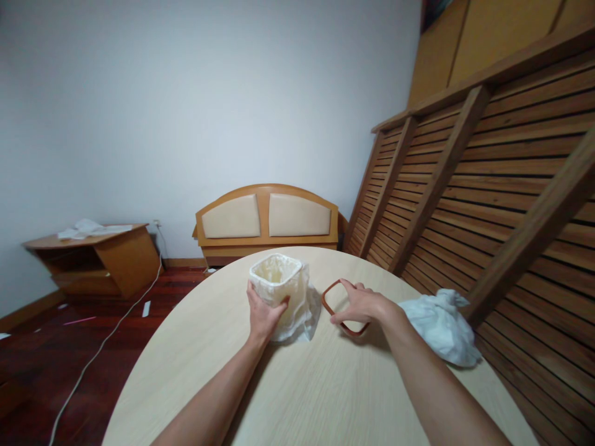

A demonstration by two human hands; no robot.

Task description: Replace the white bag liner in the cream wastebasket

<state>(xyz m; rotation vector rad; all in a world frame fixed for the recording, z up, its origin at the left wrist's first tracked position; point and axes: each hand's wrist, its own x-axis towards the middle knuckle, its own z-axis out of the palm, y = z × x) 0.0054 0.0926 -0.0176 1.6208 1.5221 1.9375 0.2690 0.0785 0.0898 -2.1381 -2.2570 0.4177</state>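
Observation:
A small trash bin [274, 288] stands on the round table, lined with a thin clear plastic bag [304, 310] that is folded over its rim and hangs loose down its right side. My left hand [266, 313] is wrapped around the near side of the bin, on the bag. To the right, my right hand [360, 305] grips a brown rounded-square ring [331, 288], thumb and fingers on its edges. The ring is apart from the bin, close above the tabletop. Whether it touches the table, I cannot tell.
A tied white plastic bag [441, 325] lies at the right edge of the pale round table [195, 365]. Slatted wooden panels [465, 186] lean on the right. Behind are a headboard [267, 217] and a low cabinet [125, 260]. A cable [106, 341] crosses the floor.

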